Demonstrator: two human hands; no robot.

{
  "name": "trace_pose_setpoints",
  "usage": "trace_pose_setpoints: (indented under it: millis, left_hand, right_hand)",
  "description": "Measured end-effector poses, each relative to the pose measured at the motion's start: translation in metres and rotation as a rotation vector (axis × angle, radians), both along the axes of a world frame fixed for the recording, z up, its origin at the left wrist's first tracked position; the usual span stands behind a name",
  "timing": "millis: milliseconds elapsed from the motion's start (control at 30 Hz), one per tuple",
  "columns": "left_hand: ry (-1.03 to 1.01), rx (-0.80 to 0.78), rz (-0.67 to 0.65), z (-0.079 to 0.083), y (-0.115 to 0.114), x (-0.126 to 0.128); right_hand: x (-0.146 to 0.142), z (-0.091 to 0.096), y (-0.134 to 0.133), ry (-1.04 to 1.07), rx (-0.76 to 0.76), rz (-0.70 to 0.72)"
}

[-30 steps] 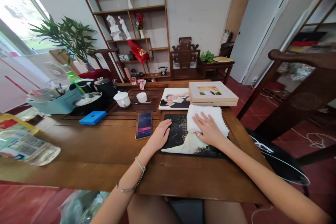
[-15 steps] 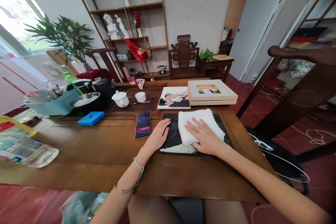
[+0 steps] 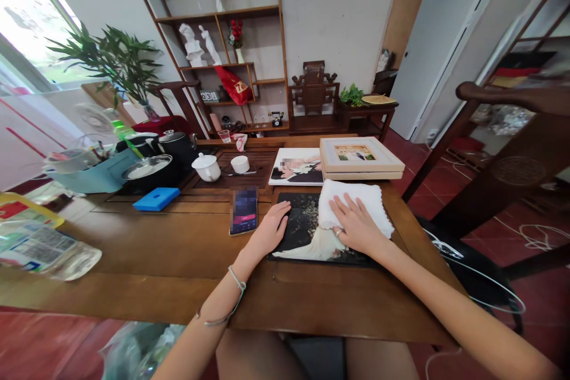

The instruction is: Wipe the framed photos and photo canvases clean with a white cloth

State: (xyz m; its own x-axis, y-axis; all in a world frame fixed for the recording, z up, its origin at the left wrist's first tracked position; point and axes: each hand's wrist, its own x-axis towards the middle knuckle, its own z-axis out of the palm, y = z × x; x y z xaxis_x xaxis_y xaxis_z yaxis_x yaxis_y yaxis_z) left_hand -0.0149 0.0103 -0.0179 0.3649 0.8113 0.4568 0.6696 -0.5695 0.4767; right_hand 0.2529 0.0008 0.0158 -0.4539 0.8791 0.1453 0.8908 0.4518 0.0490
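Observation:
A dark photo panel [image 3: 298, 222] lies flat on the wooden table [image 3: 178, 249], with a pale gown visible along its lower part. My left hand [image 3: 275, 227] rests with fingers extended on the panel's left edge. Under my right hand [image 3: 356, 222] is a folded white cloth [image 3: 378, 205], pressed flat against the panel's right side. The fingers of that hand are spread over the cloth, and the cloth hides part of the picture.
Behind the panel lie a white photo print [image 3: 296, 167] and stacked framed pictures [image 3: 360, 157]. A phone [image 3: 244, 211] sits left of my left hand. Further left are a lidded white cup [image 3: 206, 167], a blue sponge-like block [image 3: 157, 199] and a clear bottle [image 3: 53, 249].
My right hand and the white cloth have slid right across the panel, uncovering more of the picture's middle. My left hand stays at the left edge.

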Motion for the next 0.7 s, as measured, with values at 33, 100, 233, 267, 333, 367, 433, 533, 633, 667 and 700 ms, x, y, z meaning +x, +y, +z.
trace_pose_setpoints:
  millis: [33,100,233,267,333,367,433,533,633,667,700]
  left_hand:
    - [0.005,-0.001,0.000,0.000,0.000,0.000]
    - [0.017,-0.005,-0.001,0.000,0.000,0.000]
    - [0.022,-0.014,0.010,0.000,0.000,0.000]
    - [0.017,-0.017,0.013,0.001,0.000,0.001]
    - [0.009,-0.022,0.016,0.001,-0.001,0.001]
    - [0.008,-0.024,0.016,0.002,-0.001,0.001]
    - [0.012,-0.026,0.014,0.002,-0.001,0.001]
    - [0.017,-0.023,0.010,0.002,-0.001,0.000]
    - [0.009,-0.012,0.008,0.001,-0.001,0.000]
    - [0.006,-0.009,0.006,0.001,0.000,0.000]
    - [0.005,-0.007,0.004,0.001,0.000,0.000]
  right_hand:
    - [-0.001,0.001,-0.002,-0.010,-0.012,0.026]
    - [-0.004,0.004,-0.009,-0.012,-0.039,0.105]
    - [-0.011,0.007,-0.022,0.034,-0.084,0.337]
    - [-0.012,0.007,-0.024,0.051,-0.093,0.387]
    - [-0.013,0.006,-0.024,0.088,-0.110,0.443]
    - [-0.013,0.005,-0.023,0.107,-0.115,0.448]
    - [-0.011,0.005,-0.019,0.142,-0.113,0.423]
    - [-0.005,0.004,-0.009,0.173,-0.093,0.324]
    - [0.003,0.001,0.003,0.166,-0.057,0.172]
    - [0.006,0.000,0.006,0.155,-0.040,0.124]
    - [0.007,-0.002,0.009,0.142,-0.022,0.081]
